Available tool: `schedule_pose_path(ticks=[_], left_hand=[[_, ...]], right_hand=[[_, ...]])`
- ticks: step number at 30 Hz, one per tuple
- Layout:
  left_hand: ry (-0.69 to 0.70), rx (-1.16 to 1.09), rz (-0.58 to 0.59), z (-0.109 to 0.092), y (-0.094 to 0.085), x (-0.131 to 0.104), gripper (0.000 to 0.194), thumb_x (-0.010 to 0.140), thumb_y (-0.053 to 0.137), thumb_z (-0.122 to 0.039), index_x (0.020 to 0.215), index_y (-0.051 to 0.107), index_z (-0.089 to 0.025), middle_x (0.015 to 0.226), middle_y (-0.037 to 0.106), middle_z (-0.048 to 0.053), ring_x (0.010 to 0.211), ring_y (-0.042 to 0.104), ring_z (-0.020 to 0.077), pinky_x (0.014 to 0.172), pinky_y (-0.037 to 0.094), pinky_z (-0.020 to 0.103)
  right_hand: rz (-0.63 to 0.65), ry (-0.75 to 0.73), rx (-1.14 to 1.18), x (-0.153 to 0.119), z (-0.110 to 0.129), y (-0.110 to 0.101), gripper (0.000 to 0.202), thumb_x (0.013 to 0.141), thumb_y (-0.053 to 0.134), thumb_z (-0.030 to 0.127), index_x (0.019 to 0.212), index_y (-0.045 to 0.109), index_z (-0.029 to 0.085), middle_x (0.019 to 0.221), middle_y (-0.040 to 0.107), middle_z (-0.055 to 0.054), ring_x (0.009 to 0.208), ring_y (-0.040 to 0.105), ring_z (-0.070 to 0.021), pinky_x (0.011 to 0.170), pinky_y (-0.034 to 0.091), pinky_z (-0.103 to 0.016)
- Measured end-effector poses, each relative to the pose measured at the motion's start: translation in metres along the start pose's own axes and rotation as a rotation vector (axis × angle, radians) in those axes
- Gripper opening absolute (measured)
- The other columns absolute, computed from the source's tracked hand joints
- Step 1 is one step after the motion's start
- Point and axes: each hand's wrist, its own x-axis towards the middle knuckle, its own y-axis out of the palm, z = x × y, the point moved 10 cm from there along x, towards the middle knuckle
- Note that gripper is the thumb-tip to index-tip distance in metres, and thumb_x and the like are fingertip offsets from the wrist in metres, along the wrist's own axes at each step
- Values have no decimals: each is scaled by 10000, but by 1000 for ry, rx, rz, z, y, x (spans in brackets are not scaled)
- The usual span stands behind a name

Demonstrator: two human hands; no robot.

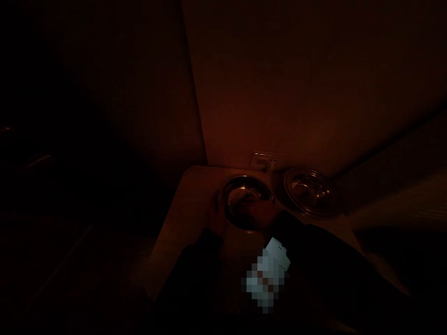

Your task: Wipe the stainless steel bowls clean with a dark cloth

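The scene is very dark, with a dim reddish light. A round, shiny metal bowl [268, 188] stands on a small table. My left hand [217, 217] is at the bowl's left side, gripping it by the rim. From the right, my right hand [263, 213] reaches over the rim, its fingers down inside the bowl. A paler mass [240, 194] shows in the bowl beside those fingers; I cannot make out what it is. Darkness hides how the right fingers are bent.
More shiny round dishes [309, 193], seemingly stacked, stand right of the bowl. Behind the wooden table [190, 195] is a wall with a socket plate [265, 159]. A bright, partly blurred screen-like rectangle [275, 256] shows between my forearms.
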Motion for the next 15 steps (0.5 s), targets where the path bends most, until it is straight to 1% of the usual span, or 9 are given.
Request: schedule_pose_path(ticks=[3, 6, 9, 12, 15], left_hand=[[16, -4, 6, -1, 0, -1, 427, 928, 443, -361, 1265, 580, -138, 1331, 601, 139, 1244, 550, 252, 1073, 412, 383], [38, -24, 25, -6, 1, 0, 434, 924, 445, -352, 1253, 590, -108, 1305, 619, 156, 1229, 566, 260, 1061, 428, 384], [34, -30, 53, -8, 2, 0, 417, 927, 439, -333, 1243, 598, -113, 1307, 621, 151, 1232, 568, 259, 1072, 420, 396], [-2, -33, 63, -5, 2, 1, 420, 928, 440, -321, 1271, 591, -132, 1339, 605, 131, 1264, 547, 249, 1094, 402, 392], [-9, -21, 58, -2, 1, 0, 408, 920, 445, -284, 1275, 598, -155, 1344, 607, 106, 1270, 545, 230, 1104, 398, 376]], right_hand=[[47, -79, 15, -8, 5, 5, 448, 806, 599, 88, 1171, 683, 334, 1348, 611, -8, 1325, 472, -227, 1008, 476, -388], [53, -82, 18, -8, 4, 6, 442, 809, 596, 96, 1180, 684, 321, 1353, 606, -26, 1308, 493, -244, 997, 488, -404], [26, -35, 13, -1, 2, 6, 415, 840, 593, 127, 1208, 667, 303, 1372, 585, -56, 1299, 498, -268, 983, 498, -427], [-12, 28, 9, 10, -4, 3, 374, 882, 609, 190, 1244, 627, 279, 1379, 565, -72, 1292, 492, -278, 981, 494, -457], [-52, 130, 3, 20, -18, -2, 363, 933, 595, 306, 1285, 563, 221, 1327, 568, -95, 1160, 577, -256, 925, 520, -470]])
